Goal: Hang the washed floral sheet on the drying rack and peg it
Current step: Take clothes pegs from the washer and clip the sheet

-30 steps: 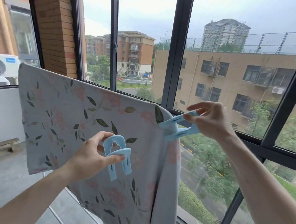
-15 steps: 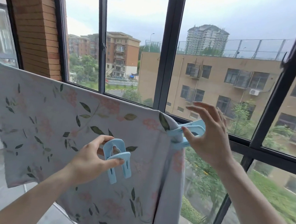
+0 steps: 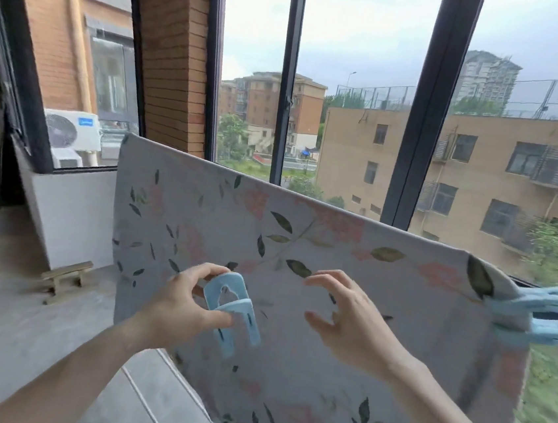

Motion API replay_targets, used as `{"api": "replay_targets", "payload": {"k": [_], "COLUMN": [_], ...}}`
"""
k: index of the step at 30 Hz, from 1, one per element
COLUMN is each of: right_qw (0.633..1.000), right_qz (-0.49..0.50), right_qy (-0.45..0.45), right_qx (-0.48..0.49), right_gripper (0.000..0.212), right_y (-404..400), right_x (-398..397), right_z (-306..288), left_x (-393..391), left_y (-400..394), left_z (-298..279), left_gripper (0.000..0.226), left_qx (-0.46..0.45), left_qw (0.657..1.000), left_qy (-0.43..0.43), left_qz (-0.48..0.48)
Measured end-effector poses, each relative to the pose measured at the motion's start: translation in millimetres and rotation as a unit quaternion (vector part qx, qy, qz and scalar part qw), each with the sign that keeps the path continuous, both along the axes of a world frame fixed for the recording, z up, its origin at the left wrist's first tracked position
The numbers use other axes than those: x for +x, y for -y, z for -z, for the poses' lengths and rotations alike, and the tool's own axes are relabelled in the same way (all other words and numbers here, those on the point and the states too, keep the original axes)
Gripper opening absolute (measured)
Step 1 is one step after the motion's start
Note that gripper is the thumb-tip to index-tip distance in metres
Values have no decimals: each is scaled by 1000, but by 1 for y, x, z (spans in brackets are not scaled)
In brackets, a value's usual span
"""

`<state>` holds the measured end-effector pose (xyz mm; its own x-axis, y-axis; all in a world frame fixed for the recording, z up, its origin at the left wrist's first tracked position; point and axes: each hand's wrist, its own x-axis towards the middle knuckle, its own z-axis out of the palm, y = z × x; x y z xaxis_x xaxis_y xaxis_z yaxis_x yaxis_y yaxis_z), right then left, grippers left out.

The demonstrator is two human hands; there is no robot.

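Bright, flat overcast daylight through windows (image 3: 353, 81) at 12 o'clock. No hard shadows, no glare. Heavy motion blur at 3 to 5 o'clock, smearing clipped peg (image 3: 549, 317). Wide-angle bending of frames at edges. Centre reasonably sharp.

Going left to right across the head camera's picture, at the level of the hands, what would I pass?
Small wooden stool → left hand → blue peg it holds → right hand, holding nothing → second blue peg clipped on the floral sheet.
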<state>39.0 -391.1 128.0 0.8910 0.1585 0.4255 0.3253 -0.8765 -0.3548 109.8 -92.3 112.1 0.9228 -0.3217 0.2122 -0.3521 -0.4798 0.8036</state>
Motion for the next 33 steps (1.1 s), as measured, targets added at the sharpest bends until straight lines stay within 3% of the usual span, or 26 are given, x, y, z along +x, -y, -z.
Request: {"api": "replay_targets", "payload": {"k": [4,12,17,26,33], "right_qw": [994,989,989,986,984], "right_qz": [-52,-115,-125,-157,-172], "right_qy": [-91,-89,-73,-47,-26], "right_qx": [-23,-23,-5,22,30], "right_gripper": [58,55,54,53,51], "right_y": [-68,-156,-188,-256,-288], "right_x": [37,109,170,341,463], "right_z": [9,12,2,3,-17], "left_x": [16,40,86,242,347], "left_y": [-68,-152,-199,-270,-290], "left_z": [-1,1,1,-13,-27], "left_gripper": [67,50,60,72,58], "left_qx": [5,-29,-46,-28,-29], "left_qw": [999,995,991,988,985], "left_qy": [-2,13,26,48,62], "left_qz": [-38,-98,-127,-145,-161]}}
